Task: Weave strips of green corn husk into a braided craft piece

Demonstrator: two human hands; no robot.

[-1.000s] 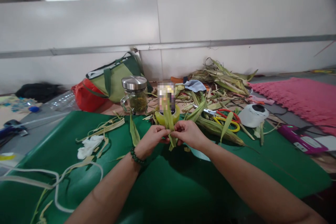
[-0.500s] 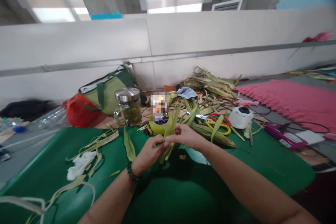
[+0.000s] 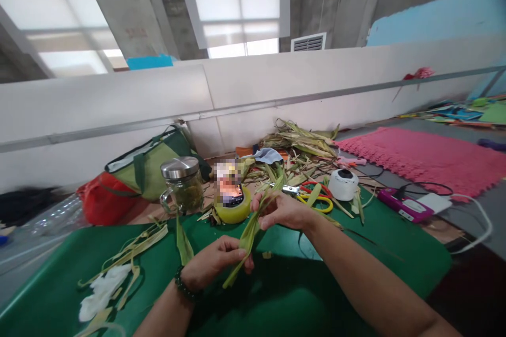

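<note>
Left hand: thumb and fingers pinched on the lower part of a pale-green, long, folded corn-husk strip. Right hand: thumb and fingers closed on the same strip higher up. Change over the last second: hands were nearly touching at one spot on the strip; now spread apart along it, left nearer the near edge, right farther off. Judged meaning: a stretch of strip between two grips, so both hands can govern its length and fold. Strip is held above the middle of the green, smooth sheet. Long axis slanted: lower end toward the near edge and slightly left, upper end toward the far edge and right. Outward: yellow, ring-shaped tape roll at the sheet's far edge, scissors with red and yellow handles right of it; crumpled white tissue toward the left edge.
</note>
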